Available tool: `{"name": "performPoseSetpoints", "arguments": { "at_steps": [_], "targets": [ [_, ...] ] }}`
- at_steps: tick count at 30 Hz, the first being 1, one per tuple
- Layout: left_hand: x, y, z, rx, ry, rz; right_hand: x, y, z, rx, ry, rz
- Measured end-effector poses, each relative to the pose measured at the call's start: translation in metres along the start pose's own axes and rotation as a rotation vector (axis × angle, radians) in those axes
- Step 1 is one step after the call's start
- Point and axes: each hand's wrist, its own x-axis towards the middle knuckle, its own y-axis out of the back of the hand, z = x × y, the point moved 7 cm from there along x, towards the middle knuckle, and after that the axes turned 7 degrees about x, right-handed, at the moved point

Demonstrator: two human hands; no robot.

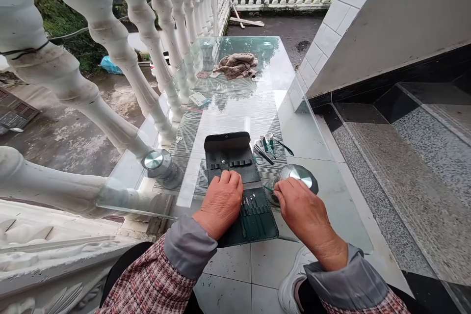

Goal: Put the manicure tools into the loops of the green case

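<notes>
A dark green tool case (235,167) lies unfolded on the near end of a glass table (243,103). Several slim metal tools (252,206) sit in its elastic loops. My left hand (222,200) rests on the middle of the case with its fingers curled down. My right hand (300,208) is at the case's right edge, pinching a small green-handled tool (268,188). More green-handled nail tools (270,147) lie loose on the glass to the right of the case flap.
A round metal table fitting (296,176) sits by my right hand, another (156,161) at the left corner. A brown cloth (237,65) and a small card (199,99) lie farther up the glass. White balusters (121,54) line the left; a tiled wall (331,24) stands right.
</notes>
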Motion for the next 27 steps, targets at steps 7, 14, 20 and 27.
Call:
{"name": "performPoseSetpoints", "arguments": {
  "at_steps": [7, 14, 20, 27],
  "targets": [
    [0.0, -0.001, 0.0, 0.007, -0.003, 0.009, -0.013, 0.014, 0.02, 0.146, -0.039, 0.033],
    [0.001, -0.001, -0.001, 0.011, 0.0, 0.014, -0.02, 0.039, 0.068, 0.121, -0.212, 0.199],
    [0.002, -0.001, -0.001, -0.015, 0.003, 0.018, -0.019, 0.026, 0.055, 0.153, -0.155, 0.128],
    [0.002, -0.001, -0.001, 0.004, -0.003, 0.032, -0.014, 0.013, 0.035, 0.105, -0.116, 0.06]
  ]
}}
